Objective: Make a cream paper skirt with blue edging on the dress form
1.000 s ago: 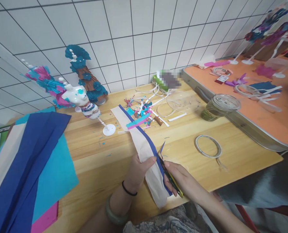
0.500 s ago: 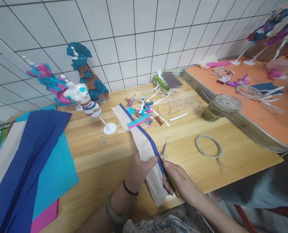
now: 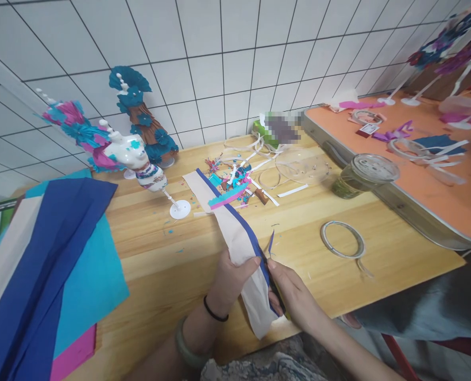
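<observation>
Head camera: a layered cream-and-blue strip [image 3: 235,238] slants across a wooden table [image 3: 168,275], from around its middle towards the near edge. The left hand [image 3: 234,275] pinches the strip, thumb on top and fingers hidden beneath; the right hand [image 3: 295,291] grasps dark scissors [image 3: 275,288] set along the blue border, though whether the blades are parted I cannot tell. The likeliest trouble is the left thumb — its tip lies just beside the scissors, and a blade veering inward could nick it or bite into the cream layer. Because the strip is held at only one visible spot and seems to bend as it rises from the table, its layers might slide against each other and leave the border wavy. A pink-and-turquoise strip [image 3: 229,196] lies across the far part, beside scattered scraps [image 3: 239,174], so a tug could drag it and some scraps towards the near edge. As for looks, the strip is long, narrow and thin — like crepe paper or soft cloth — matt cream over most of its width, with a deep blue band down its right side. It lies flat at the far end, curves at the hand, and droops in soft creases close to the near edge. A thin blue sliver [image 3: 271,241] curls up just beyond the scissors.
</observation>
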Tool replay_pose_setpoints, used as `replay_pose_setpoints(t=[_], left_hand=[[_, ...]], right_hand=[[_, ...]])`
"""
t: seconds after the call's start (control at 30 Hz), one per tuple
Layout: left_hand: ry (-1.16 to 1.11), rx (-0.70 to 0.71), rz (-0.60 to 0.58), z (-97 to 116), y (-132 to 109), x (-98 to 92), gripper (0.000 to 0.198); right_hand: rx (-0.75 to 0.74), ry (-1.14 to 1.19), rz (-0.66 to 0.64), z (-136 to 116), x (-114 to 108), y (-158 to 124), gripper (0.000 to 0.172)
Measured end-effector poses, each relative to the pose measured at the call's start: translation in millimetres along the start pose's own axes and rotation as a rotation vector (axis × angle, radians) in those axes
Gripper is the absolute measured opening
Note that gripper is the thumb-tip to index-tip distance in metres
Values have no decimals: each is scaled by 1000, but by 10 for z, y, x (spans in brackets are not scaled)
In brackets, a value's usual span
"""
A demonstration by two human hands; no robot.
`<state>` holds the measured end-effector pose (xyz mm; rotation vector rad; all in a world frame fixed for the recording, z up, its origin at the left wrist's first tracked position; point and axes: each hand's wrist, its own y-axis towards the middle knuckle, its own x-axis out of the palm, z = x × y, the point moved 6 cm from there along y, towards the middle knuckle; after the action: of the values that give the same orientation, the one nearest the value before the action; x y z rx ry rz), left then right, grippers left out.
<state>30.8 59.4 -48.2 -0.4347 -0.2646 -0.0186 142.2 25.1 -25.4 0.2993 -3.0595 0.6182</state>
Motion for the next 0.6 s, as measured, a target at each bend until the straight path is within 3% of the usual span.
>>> replay_pose_setpoints(t=[0.6], left_hand=[[-12,27,-33,0,-4,13,42]], right_hand=[[32,105,21,111,15,8,46]])
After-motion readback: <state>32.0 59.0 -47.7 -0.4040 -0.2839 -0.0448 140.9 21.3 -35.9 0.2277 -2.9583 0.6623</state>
